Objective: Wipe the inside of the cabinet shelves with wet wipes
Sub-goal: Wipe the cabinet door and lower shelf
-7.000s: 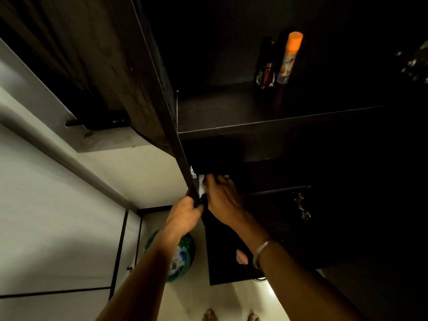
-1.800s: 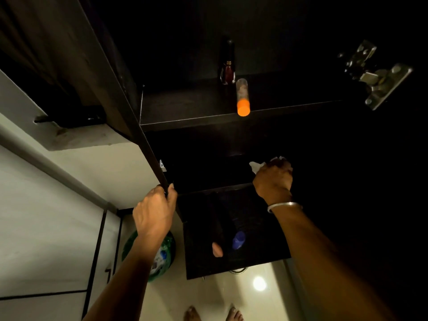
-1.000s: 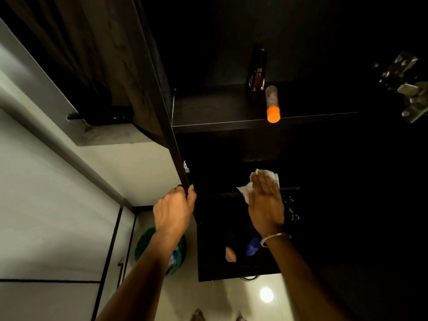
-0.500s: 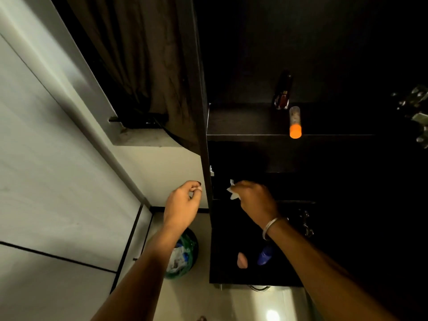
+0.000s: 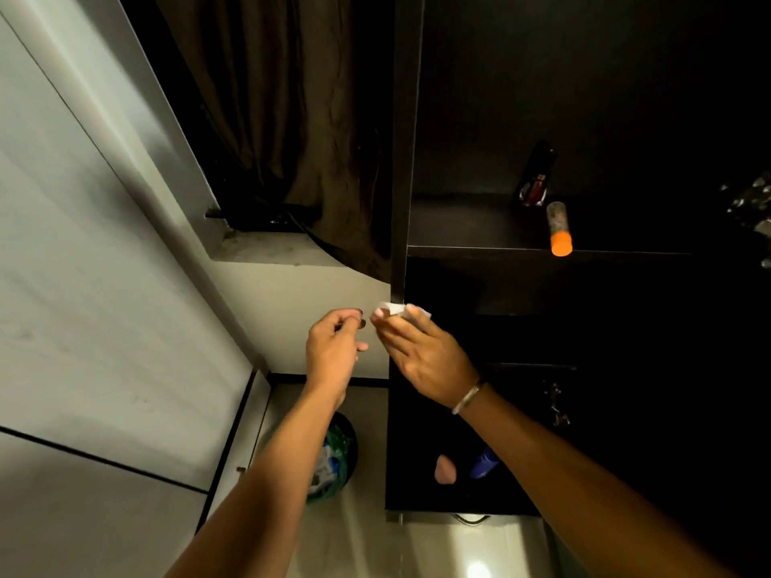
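Holding one white wet wipe (image 5: 399,309) at the cabinet's (image 5: 584,98) front left edge, the right hand (image 5: 421,352) has its grip grasping the wipe between thumb and fingertips, beside the vertical side panel (image 5: 402,160), in front of the dark space under the upper shelf (image 5: 479,227). The left hand (image 5: 333,348) is just beside it, fingers curled, thumb and forefinger together; whether its grip pinches anything cannot be told. One silver bangle (image 5: 469,396) on the right wrist.

No writing readable anywhere; labels too small or dark.

Since half a second ago: the right hand has come up and left with the wipe to the cabinet's front edge, closer to the left hand, which no longer holds the panel edge as it did a second ago. The orange-capped can (image 5: 559,229) lies on its side at the upper shelf's front edge, as before; seven seconds ago it stood upright.

Counts: two items on the upper shelf, the can and one dark bottle (image 5: 536,177) upright just behind it. Two items low in the cabinet, one pink (image 5: 444,469), one blue (image 5: 484,465). One green bin (image 5: 340,456) on the floor (image 5: 367,544) left of the cabinet. One brown curtain (image 5: 292,118).
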Action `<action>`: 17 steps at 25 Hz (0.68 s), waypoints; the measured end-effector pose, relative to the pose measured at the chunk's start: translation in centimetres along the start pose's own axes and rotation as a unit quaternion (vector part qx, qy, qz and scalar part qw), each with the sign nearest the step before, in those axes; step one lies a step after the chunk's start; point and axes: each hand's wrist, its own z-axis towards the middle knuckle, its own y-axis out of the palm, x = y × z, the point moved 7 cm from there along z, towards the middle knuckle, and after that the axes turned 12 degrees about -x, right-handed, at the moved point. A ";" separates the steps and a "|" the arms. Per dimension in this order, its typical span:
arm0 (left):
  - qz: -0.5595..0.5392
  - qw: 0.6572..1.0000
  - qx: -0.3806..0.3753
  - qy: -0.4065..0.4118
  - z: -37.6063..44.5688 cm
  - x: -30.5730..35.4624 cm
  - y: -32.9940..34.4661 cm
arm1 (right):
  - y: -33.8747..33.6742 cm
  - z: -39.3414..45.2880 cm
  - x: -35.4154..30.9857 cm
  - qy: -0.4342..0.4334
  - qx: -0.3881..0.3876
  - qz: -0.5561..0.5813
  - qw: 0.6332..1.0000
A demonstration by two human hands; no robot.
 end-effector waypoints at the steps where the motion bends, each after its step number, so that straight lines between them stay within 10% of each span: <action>1: 0.005 1.000 -0.007 -0.007 0.1 -0.6 -0.3 | 1.7 -0.5 -0.7 -0.019 -0.018 -0.009 1.000; 5: 0.039 0.998 -0.032 -0.028 0.5 -2.2 -1.1 | 6.4 -3.6 -3.6 -0.067 -0.111 0.046 0.990; 10: 0.163 0.970 -0.173 -0.040 2.0 -3.7 1.4 | 7.0 -10.4 3.6 0.270 -0.053 0.278 0.920; 14: 0.363 0.905 -0.220 0.032 1.9 -3.2 4.0 | 4.1 -13.8 9.4 0.451 0.085 0.277 0.844; 17: 0.423 0.881 -0.195 0.081 1.6 -2.6 5.1 | 7.2 -13.3 9.2 0.513 0.050 0.255 0.818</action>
